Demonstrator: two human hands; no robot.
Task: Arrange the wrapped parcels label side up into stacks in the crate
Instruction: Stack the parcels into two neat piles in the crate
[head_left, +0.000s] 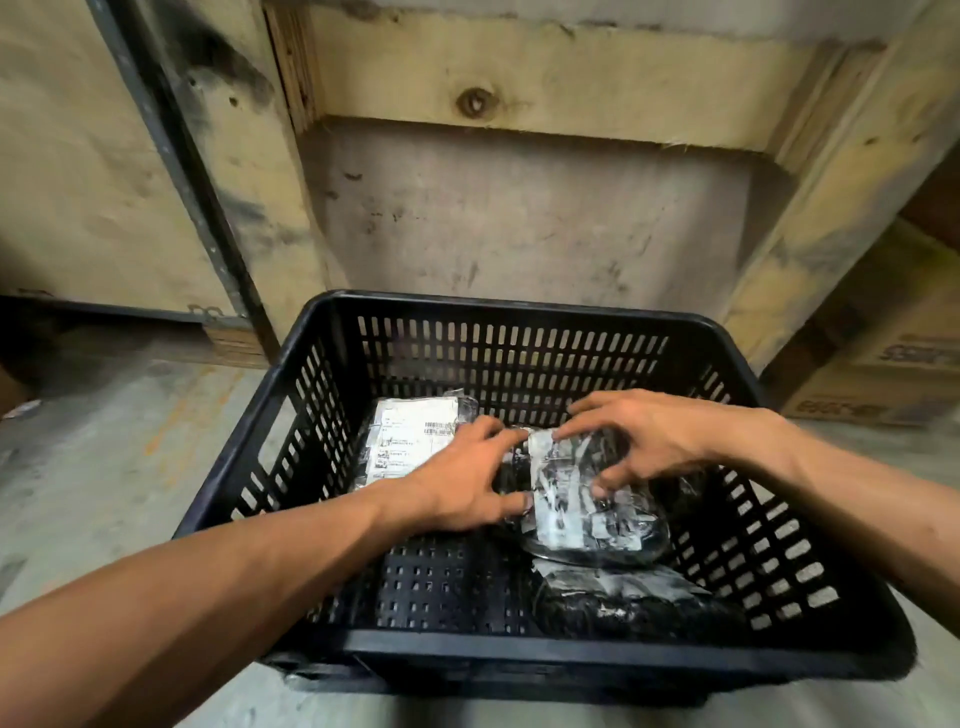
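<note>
A black slotted plastic crate (519, 657) stands on the floor in front of me. Inside, at the right, a black wrapped parcel (587, 509) with a crinkled white label facing up lies on top of another dark parcel (639, 597). My right hand (649, 436) presses on its far end with fingers spread and curled on the wrap. My left hand (467, 483) touches its left edge, fingers apart. At the back left of the crate lies a third parcel (410, 441), its white label with a barcode facing up.
A wooden pallet or frame (545, 93) leans upright right behind the crate. A cardboard box (883, 374) sits on the floor at the right. Grey concrete floor (130, 441) lies to the left of the crate.
</note>
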